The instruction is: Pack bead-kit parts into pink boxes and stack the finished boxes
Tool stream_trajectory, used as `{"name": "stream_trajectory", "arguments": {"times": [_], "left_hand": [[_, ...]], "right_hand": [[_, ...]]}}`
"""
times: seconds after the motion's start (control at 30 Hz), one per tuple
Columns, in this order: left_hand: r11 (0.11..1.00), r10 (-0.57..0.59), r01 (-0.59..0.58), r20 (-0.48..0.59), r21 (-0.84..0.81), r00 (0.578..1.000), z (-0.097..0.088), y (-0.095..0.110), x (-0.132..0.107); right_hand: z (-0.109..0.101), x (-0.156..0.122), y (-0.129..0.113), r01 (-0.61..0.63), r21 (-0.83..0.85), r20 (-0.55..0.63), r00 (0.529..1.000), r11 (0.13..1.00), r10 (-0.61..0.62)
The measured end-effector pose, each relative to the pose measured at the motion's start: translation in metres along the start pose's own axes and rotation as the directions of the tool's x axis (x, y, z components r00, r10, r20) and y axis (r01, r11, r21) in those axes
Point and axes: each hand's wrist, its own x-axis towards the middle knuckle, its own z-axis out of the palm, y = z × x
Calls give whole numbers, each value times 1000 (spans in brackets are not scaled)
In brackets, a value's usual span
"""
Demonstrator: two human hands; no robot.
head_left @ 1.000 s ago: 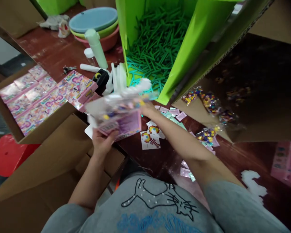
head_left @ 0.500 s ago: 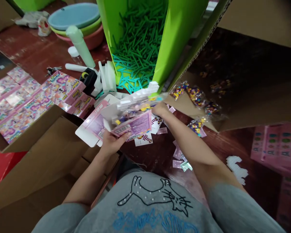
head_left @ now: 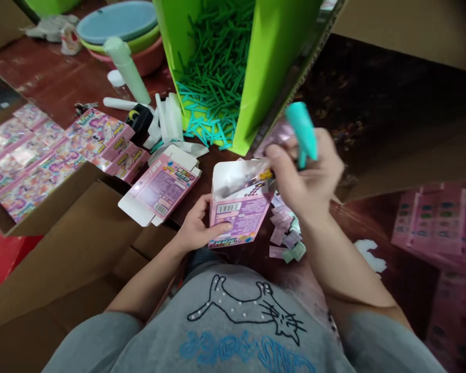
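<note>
My left hand (head_left: 196, 230) now grips the pink box (head_left: 238, 217) upright, mouth open. My right hand (head_left: 308, 173), lifted from the bench (head_left: 62, 77), pinches a teal stick (head_left: 303, 129) above it.

The small pink box (head_left: 238, 217) is a cardboard package with purple print, a white barcode label near its top and colourful letters along its bottom edge. It stands almost upright, a little tilted, above the edge of the dark red table. Its top is open and the white flap is raised behind the opening. Small coloured pieces show inside the mouth, but they are blurred. The teal tool (head_left: 303, 132) is a short plastic stick with a rounded upper end. It points upward, tilted slightly left, just right of the box opening.
</note>
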Motion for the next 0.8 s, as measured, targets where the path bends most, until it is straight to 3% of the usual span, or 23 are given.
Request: {"name": "stream_trajectory", "arguments": {"times": [0.13, 0.2, 0.3, 0.43, 0.5, 0.63, 0.8], "left_hand": [[995, 80, -85, 85, 57, 993, 9, 2, 9], [990, 110, -117, 85, 78, 990, 8, 3, 11], [987, 109, -118, 83, 113, 991, 8, 5, 10], [990, 91, -103, 121, 97, 988, 19, 8, 8], [993, 77, -86, 122, 75, 990, 25, 9, 9], [999, 32, -34, 115, 13, 993, 34, 9, 8], [996, -8, 24, 171, -91, 985, 38, 2, -1]], "right_hand": [[-6, -10, -24, 94, 15, 273, 957, 995, -95], [-26, -13, -32, 172, -16, 384, 911, 985, -153], [-61, -8, -42, 313, -186, 450, 870, 931, -202], [-81, 1, -50, 458, -334, 669, 731, 824, -136], [-78, 0, -53, 436, -397, 674, 736, 808, -67], [-71, -7, -50, 453, -562, 540, 835, 692, -108], [-75, -7, -42, 588, -566, 480, 805, 578, -350]]}}
